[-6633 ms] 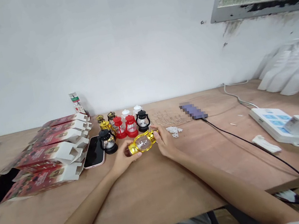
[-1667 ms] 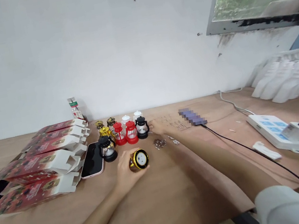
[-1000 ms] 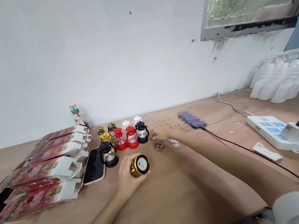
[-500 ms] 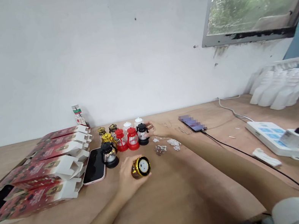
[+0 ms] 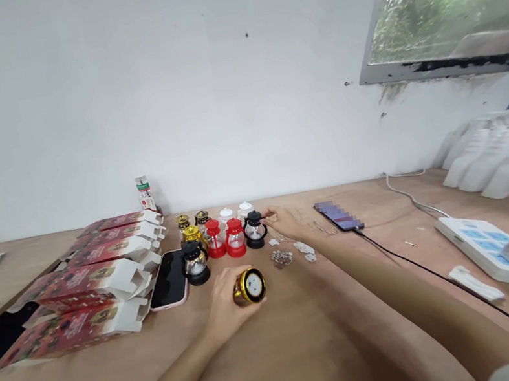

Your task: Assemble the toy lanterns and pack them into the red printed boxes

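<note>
The gold lantern is in our left hand, above the near part of the tabletop, tipped so that its round base, with a white disc set in a dark ring, faces us. Our grip there is wrapped around the lantern's body, thumb below and fingers over the top. Our right hand reaches further forward, its fingertips just beside a black lantern; we cannot tell whether that grip pinches anything, or whether it touches the lantern's handle. Below the right hand we see a small heap of shiny pieces, and just right of it a cluster of white scraps. Left of the black lantern, two red lanterns stand upright side by side, with white lanterns behind. A phone in a pink case lies between the lanterns and the stacked red boxes. To our right, a second phone has a black cable plugged in.
</note>
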